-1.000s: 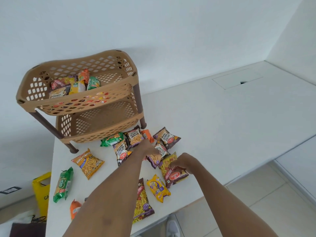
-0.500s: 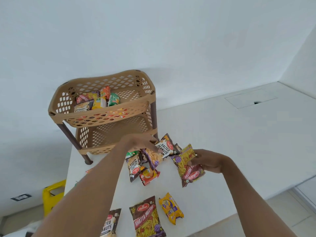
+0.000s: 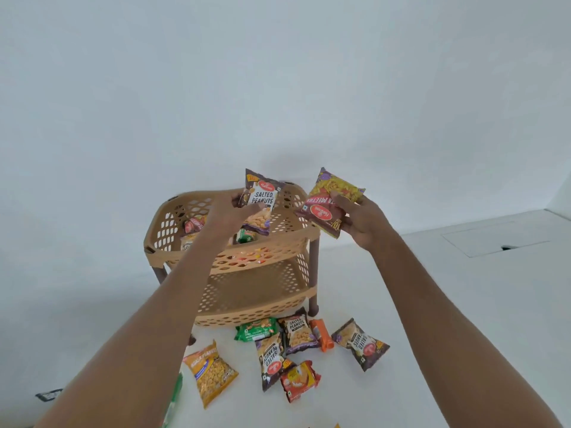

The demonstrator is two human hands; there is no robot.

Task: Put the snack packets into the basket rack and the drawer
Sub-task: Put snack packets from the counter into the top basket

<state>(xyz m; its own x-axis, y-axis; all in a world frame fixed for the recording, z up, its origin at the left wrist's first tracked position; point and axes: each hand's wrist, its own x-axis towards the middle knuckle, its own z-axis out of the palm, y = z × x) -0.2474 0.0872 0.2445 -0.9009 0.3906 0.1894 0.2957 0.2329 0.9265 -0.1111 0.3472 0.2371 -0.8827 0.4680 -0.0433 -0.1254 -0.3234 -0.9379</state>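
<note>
A tan two-tier basket rack (image 3: pixel 278 245) stands on the white counter. Its top basket holds a few packets (image 3: pixel 193 225). My left hand (image 3: pixel 228 211) grips a salted peanuts packet (image 3: pixel 262 202) over the top basket. My right hand (image 3: pixel 361 220) holds a yellow and maroon snack packet (image 3: pixel 329 200) just right of the rack's top rim. Several packets lie on the counter in front of the rack: a green one (image 3: pixel 256 329), salted peanuts packets (image 3: pixel 298 333), an orange masala peanuts packet (image 3: pixel 210 370) and a red one (image 3: pixel 298 379). No drawer is in view.
The white counter (image 3: pixel 432 304) runs to the right, with a flush rectangular cover plate (image 3: pixel 494 239) set in it. A plain white wall rises behind the rack. The rack's lower basket (image 3: pixel 256 291) looks empty.
Both hands have risen from the pile on the counter up to the rack's top basket, each carrying a packet. The camera has tilted up.
</note>
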